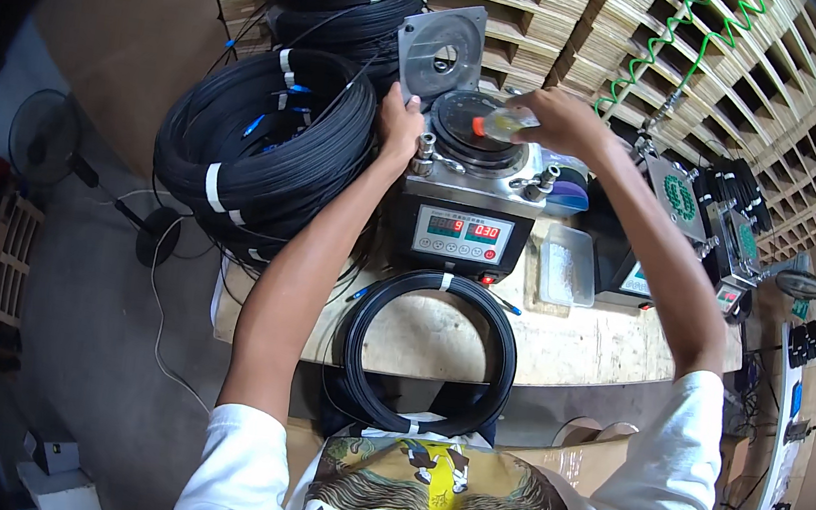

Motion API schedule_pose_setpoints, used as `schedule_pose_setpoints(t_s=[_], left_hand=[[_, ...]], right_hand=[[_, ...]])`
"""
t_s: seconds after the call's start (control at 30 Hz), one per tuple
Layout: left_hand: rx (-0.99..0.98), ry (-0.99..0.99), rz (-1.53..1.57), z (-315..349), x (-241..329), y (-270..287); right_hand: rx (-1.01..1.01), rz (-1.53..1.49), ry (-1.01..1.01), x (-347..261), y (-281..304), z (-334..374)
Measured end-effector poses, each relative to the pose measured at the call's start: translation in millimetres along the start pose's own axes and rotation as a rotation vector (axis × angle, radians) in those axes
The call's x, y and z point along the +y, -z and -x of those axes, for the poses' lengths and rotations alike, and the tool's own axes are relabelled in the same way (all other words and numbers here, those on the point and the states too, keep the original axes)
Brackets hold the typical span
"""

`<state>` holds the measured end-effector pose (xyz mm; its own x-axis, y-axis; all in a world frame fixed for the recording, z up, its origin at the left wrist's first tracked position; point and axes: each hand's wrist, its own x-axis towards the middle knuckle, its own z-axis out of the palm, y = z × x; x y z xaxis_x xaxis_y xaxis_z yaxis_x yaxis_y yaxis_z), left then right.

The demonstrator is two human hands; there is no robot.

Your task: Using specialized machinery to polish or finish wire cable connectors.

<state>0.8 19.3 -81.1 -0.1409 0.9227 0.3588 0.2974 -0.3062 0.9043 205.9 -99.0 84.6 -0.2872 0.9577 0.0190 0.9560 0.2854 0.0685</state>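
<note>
I see the right hand (557,116) with its fingers wrapped around a small clear bottle with an orange tip (510,124). The bottle is tipped sideways, tip pointing left, over the flat round black plate (456,117) on top of a boxy silver and black metal machine (459,234). I cannot tell if the tip touches the plate. The left hand (400,125) is at the left side of the machine, by the bottom corner of its raised square grey metal lid (435,49). Its thumb points up, but I cannot tell if the fingers pinch anything. Red and green numbers glow on the machine's front. A thin ring of black cable (354,345) with blue ends sits nearer, reaching past the near edge of the pale wooden table (608,350). Left of the machine I see a fat pile of black cable rings (261,173) with white bands. To its right is a clear plastic tray (560,264).
</note>
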Motion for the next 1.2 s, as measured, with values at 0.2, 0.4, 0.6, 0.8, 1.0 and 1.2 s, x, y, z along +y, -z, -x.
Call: schedule_pose_setpoints(t_s=[0.2, 0.4, 0.6, 0.8, 1.0, 1.2], left_hand=[[0.058, -0.104, -0.029, -5.9, -4.5, 1.1], [-0.001, -0.154, 0.004, 4.8, 12.1, -0.3], [-0.057, -0.119, 0.053, -1.8, 6.2, 3.3], [-0.100, -0.083, 0.097, -5.5, -0.6, 1.1], [-0.096, -0.086, 0.100, -13.5, -5.2, 3.5], [-0.079, -0.033, 0.120, 0.8, 11.4, 8.4]], right_hand=[[0.262, -0.710, -0.016, 39.1, -43.3, 26.6], [0.691, -1.187, -0.287, 65.5, -107.9, 99.0], [0.643, -1.013, -0.419, 57.8, -197.3, 143.4], [0.431, -0.622, -0.596, 32.3, -256.0, 166.7], [0.363, -0.558, -0.647, 20.9, -263.9, 170.5], [0.553, -0.712, -0.436, 41.0, -241.5, 162.9]])
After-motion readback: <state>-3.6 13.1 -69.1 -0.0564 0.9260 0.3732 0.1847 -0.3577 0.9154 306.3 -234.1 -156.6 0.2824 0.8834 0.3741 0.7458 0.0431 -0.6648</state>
